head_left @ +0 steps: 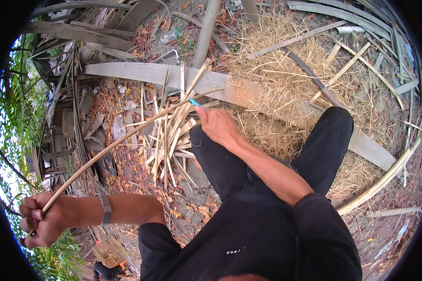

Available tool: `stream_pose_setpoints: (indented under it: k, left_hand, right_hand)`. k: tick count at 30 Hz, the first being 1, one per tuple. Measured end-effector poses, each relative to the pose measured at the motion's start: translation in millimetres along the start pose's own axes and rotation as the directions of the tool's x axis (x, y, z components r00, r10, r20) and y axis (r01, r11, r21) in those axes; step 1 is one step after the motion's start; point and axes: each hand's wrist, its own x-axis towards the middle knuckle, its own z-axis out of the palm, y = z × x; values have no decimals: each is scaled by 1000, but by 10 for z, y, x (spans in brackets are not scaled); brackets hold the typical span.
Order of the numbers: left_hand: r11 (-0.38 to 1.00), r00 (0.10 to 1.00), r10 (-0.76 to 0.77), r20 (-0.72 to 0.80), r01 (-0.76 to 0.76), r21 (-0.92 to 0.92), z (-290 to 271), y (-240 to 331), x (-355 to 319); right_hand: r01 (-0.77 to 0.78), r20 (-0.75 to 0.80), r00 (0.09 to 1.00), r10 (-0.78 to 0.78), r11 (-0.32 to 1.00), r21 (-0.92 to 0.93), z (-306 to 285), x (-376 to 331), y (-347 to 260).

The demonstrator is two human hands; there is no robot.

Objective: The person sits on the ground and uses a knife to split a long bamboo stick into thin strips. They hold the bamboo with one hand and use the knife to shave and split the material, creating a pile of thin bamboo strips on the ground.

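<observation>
A long, thin, slightly bent wooden or bamboo strip (112, 146) slants across the left half of the head view. My left hand (43, 219), with a metal watch (106, 209) on the wrist, is closed around its lower end, far out to the left. Near the strip's upper end is my right hand (219, 125), its fingers curled above my left knee. A turquoise piece (194, 101) at the thumb tip meets the strip; whether it is a wrap or part of a tool, I cannot tell. Whatever lies inside the right fist is hidden.
Split pale sticks (171, 140) lie heaped beyond my left knee. A grey plank (126, 71) crosses in front, with straw-like shavings (276, 61) over and around it. At my right knee rests a long dark blade (305, 68). A pale pole (384, 182) curves along the right.
</observation>
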Motion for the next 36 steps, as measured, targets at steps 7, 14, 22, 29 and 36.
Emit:
stream_pose_setpoints:
  k: [7,14,22,29,36]
  left_hand:
    - [1000,999,-14,35,15,-26,-17,-3,62]
    - [1000,999,-6,40,7,-14,140,90,-14]
    - [989,992,-78,96,89,-115,-26,67,125]
    - [993,993,-94,67,98,-60,-37,41,58]
    - [984,984,-158,78,164,-75,29,7,51]
  right_hand:
    - [-128,32,991,132,987,-92,14,33,388]
    - [-193,101,975,198,979,-60,-72,86,51]
    - [-139,90,985,147,986,-96,-22,269,358]
    - [-313,-9,950,313,945,-94,102,299,1191]
    - [-436,-6,899,438,894,-104,290,346,1387]
